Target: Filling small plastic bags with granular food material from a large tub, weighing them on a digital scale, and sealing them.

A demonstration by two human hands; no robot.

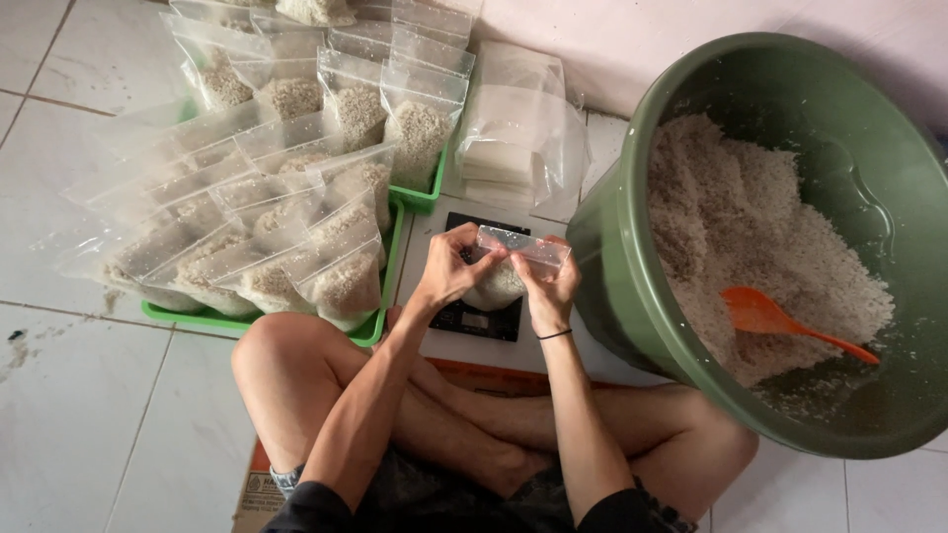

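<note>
While many filled clear zip bags of white grain (296,237) already crowd the green trays (395,192), both hands, left hand (449,268) and right hand (546,286), pinch shut another small clear plastic bag (509,259) over the black scale (464,318), with much grain left in the big green tub (632,197).

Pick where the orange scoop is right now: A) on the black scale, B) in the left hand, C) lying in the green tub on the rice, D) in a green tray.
C: the orange scoop lies on the rice inside the green tub, while both hands pinch the clear bag.
</note>
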